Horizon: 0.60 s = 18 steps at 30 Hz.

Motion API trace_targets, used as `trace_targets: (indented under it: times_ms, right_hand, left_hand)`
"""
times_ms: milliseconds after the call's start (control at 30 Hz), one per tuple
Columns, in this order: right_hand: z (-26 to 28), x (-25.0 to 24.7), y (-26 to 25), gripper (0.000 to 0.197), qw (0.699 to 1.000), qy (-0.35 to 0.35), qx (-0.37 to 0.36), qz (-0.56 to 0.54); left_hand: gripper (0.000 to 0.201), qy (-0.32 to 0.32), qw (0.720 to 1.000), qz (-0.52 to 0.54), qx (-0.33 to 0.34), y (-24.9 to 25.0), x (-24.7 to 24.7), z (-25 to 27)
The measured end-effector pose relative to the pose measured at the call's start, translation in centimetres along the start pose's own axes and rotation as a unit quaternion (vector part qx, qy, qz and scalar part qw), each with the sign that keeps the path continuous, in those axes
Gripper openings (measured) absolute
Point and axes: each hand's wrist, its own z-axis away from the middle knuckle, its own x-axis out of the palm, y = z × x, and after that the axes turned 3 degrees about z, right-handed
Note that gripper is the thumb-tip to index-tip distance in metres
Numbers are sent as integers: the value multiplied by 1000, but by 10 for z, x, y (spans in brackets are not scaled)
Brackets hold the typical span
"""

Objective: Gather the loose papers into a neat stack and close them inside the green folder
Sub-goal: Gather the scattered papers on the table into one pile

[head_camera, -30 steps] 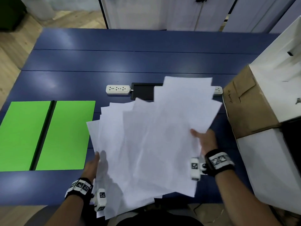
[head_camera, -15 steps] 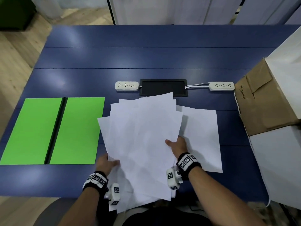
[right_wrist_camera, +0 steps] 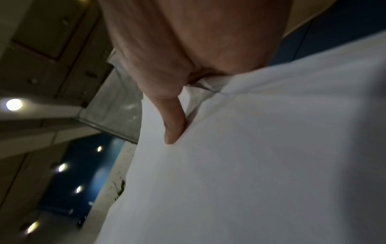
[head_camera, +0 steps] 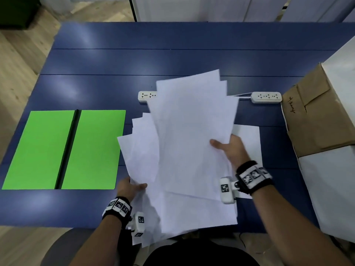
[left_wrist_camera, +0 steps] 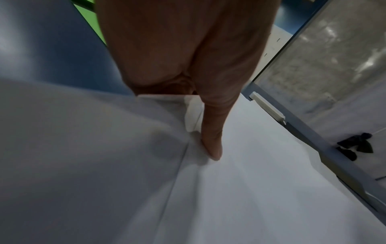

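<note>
A fanned sheaf of white papers (head_camera: 188, 146) is held up over the blue table (head_camera: 172, 58), its sheets askew. My left hand (head_camera: 132, 187) pinches its lower left edge, thumb on top (left_wrist_camera: 211, 143) in the left wrist view. My right hand (head_camera: 230, 148) grips its right edge, thumb pressed on the top sheet (right_wrist_camera: 173, 125); the fingers beneath are hidden. One more white sheet (head_camera: 247, 143) lies flat on the table under my right hand. The green folder (head_camera: 65, 148) lies open and flat at the left, black spine up the middle.
Two white power strips (head_camera: 266, 97) (head_camera: 147, 96) lie behind the papers, the panel between them hidden. A brown and white cardboard box (head_camera: 317, 120) stands at the right table edge. The table's near edge runs just in front of my wrists.
The sheaf has been lifted and swung back up, now covering the black panel and part of the left power strip. My right hand rose with it; one sheet stayed on the table.
</note>
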Motion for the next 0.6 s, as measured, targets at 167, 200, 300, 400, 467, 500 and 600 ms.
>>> trace_targets:
  times_ms: [167,200,300,400,467,500,600]
  right_hand:
    - [-11,74,72,31,989,-2,55,136]
    - [-10,84,87,34,982,5,69,176]
    - [0,107,115,44,955,31,109,275]
    - [10,127,123,55,916,3,106,387]
    - [17,139,127,64,882,-64,87,458]
    - [19,142,127,65,870,-92,74,479]
    - [15,128,122,47,888,-58,57,452]
  left_hand:
    - [48,2,996,86,-22,5,-2,0]
    - [66,-4,991,127,-53,3,-4,-3]
    - [100,-13,969,219,-111,-9,-6,-17]
    - [83,-39,978,186,-82,-2,-8,-8]
    - [49,-41,985,161,-45,-2,-6,-4]
    - [37,-51,984,164,-39,-3,-6,-2]
    - [31,-48,990,133,-14,-12,-6,-9]
